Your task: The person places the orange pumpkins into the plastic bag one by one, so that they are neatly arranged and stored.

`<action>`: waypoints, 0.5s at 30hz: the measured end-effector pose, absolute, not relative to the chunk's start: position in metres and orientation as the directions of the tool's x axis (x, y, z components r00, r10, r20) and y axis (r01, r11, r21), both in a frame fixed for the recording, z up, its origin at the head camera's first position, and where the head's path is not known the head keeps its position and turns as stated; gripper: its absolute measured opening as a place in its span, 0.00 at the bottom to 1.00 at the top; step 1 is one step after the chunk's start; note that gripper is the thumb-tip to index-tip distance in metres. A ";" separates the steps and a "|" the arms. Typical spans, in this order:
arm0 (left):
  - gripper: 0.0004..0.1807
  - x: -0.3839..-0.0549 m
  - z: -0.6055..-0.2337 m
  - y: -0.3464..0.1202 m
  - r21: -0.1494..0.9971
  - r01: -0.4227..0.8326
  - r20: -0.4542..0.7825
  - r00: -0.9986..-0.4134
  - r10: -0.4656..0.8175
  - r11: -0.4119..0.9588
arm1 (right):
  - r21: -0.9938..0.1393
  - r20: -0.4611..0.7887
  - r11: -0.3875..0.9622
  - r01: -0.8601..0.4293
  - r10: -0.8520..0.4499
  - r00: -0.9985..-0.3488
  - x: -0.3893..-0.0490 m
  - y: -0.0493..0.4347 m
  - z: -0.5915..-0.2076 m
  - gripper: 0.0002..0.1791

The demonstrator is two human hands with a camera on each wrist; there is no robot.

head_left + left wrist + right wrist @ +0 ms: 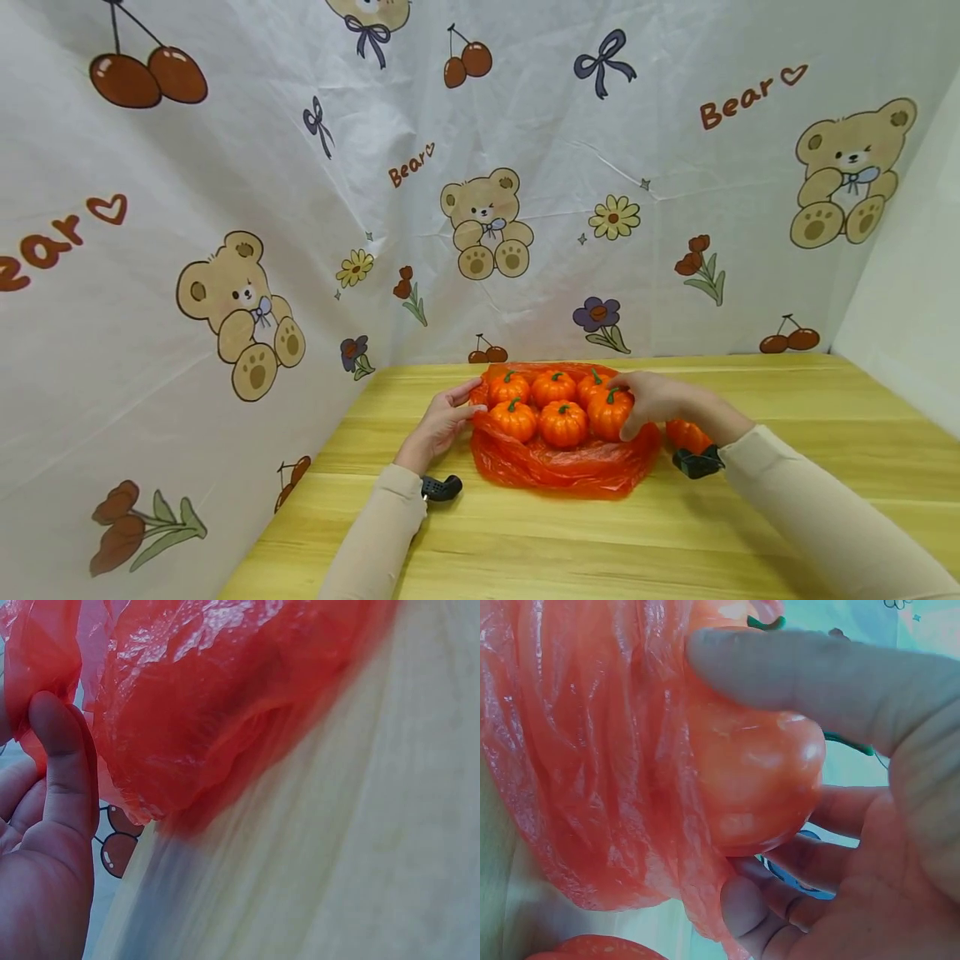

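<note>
A thin red plastic bag (555, 475) lies with its mouth spread open on the table, several small orange toy pumpkins (563, 423) with green stems inside it. At the bag's left rim is my left hand (441, 423); in the left wrist view its thumb and finger pinch the crumpled red film (187, 727). My right hand (658, 403) is over the right side and grips a pumpkin (609, 413). Close up in the right wrist view, the thumb lies across this pumpkin (757, 772) and the other fingers come round its far side, beside the bag's edge (607, 750).
Another orange pumpkin (686, 435) sits on the wooden table (540, 550), just right of the bag under my right wrist. A white sheet (555, 108) printed with bears, cherries and flowers rises behind the table and along its left side. A plain white wall (915, 275) bounds the right.
</note>
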State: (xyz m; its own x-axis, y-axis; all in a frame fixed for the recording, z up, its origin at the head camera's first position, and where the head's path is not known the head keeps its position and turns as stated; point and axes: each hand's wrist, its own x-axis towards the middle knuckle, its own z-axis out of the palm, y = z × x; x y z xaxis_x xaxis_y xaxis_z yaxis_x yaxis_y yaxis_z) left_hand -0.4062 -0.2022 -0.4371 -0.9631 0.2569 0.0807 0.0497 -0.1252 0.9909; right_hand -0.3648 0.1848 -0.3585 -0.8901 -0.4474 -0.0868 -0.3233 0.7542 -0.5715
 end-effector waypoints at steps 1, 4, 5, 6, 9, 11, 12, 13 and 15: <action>0.35 -0.406 -0.438 -0.202 0.991 0.050 0.081 -0.963 0.255 -0.124 | -0.564 -0.085 0.760 -0.322 -0.441 -0.893 -0.365 0.184 -0.360 0.50; 0.35 -0.407 -0.440 -0.202 0.991 0.046 0.077 -0.965 0.252 -0.124 | -0.545 -0.074 0.771 -0.330 -0.436 -0.897 -0.365 0.184 -0.362 0.51; 0.35 -0.408 -0.440 -0.202 0.991 0.045 0.076 -0.964 0.254 -0.125 | -0.543 -0.070 0.771 -0.332 -0.436 -0.897 -0.365 0.184 -0.363 0.51; 0.35 -0.408 -0.441 -0.202 0.991 0.044 0.075 -0.964 0.254 -0.127 | -0.539 -0.065 0.773 -0.336 -0.435 -0.898 -0.365 0.184 -0.363 0.51; 0.35 -0.407 -0.440 -0.202 0.991 0.044 0.075 -0.965 0.252 -0.128 | -0.531 -0.047 0.773 -0.346 -0.435 -0.899 -0.365 0.185 -0.365 0.51; 0.35 -0.407 -0.439 -0.201 0.991 0.046 0.076 -0.965 0.252 -0.123 | -0.533 -0.038 0.770 -0.350 -0.435 -0.900 -0.365 0.185 -0.366 0.50; 0.35 -0.406 -0.439 -0.201 0.992 0.047 0.077 -0.965 0.251 -0.121 | -0.532 -0.033 0.769 -0.355 -0.437 -0.899 -0.365 0.186 -0.367 0.49; 0.35 -0.406 -0.438 -0.201 0.991 0.048 0.077 -0.965 0.252 -0.121 | -0.536 -0.030 0.766 -0.355 -0.438 -0.899 -0.365 0.186 -0.367 0.48; 0.35 -0.406 -0.437 -0.202 0.991 0.050 0.080 -0.964 0.256 -0.121 | -0.540 -0.028 0.764 -0.353 -0.435 -0.900 -0.365 0.187 -0.368 0.46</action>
State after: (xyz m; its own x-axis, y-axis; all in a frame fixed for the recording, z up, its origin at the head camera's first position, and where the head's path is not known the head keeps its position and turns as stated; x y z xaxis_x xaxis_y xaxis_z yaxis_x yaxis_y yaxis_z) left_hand -0.4058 -0.2017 -0.4371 -0.9635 0.2555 0.0797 0.0499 -0.1213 0.9914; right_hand -0.3654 0.1869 -0.3683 -0.8999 -0.4353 -0.0283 -0.3526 0.7640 -0.5403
